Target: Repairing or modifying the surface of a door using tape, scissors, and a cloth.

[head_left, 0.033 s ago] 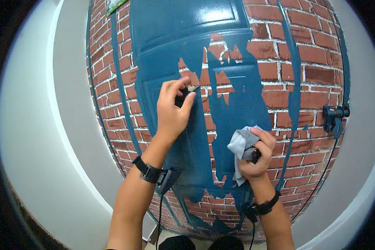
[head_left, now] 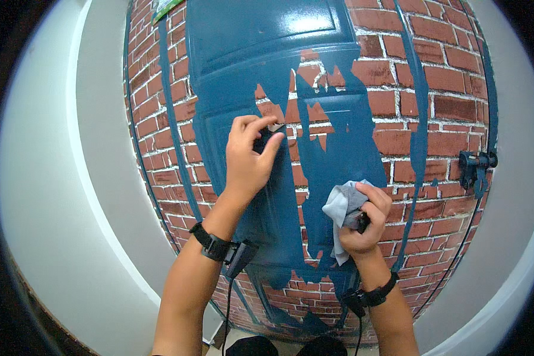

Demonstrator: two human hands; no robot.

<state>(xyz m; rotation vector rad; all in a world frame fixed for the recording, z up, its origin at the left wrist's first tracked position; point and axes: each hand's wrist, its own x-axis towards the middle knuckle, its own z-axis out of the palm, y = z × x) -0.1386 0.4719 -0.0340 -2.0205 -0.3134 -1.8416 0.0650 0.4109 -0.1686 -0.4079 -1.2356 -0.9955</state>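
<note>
A blue panelled door [head_left: 261,24] is partly covered by a brick-pattern sheet [head_left: 391,95] with ragged torn edges. My left hand [head_left: 249,155] is at the lower end of a torn brick-pattern spike left of the door's middle. Its thumb and bent forefinger close around a small pale curled flap [head_left: 276,127]; the palm side is in dark shadow. Lower on the right, my right hand [head_left: 368,222] grips a crumpled light grey cloth [head_left: 341,204], which hangs down below the fingers. Something black shows within that grip, too hidden to name.
A blue bolt latch [head_left: 477,163] sits at the door's right edge. Pale wall [head_left: 107,118] flanks the left side. Black straps with small devices [head_left: 237,256] ring both wrists, and their cables [head_left: 227,296] run downward. A green-edged thing [head_left: 165,8] is at the top left.
My left hand has shifted very slightly to the right and down at the flap. The right hand and cloth have barely moved.
</note>
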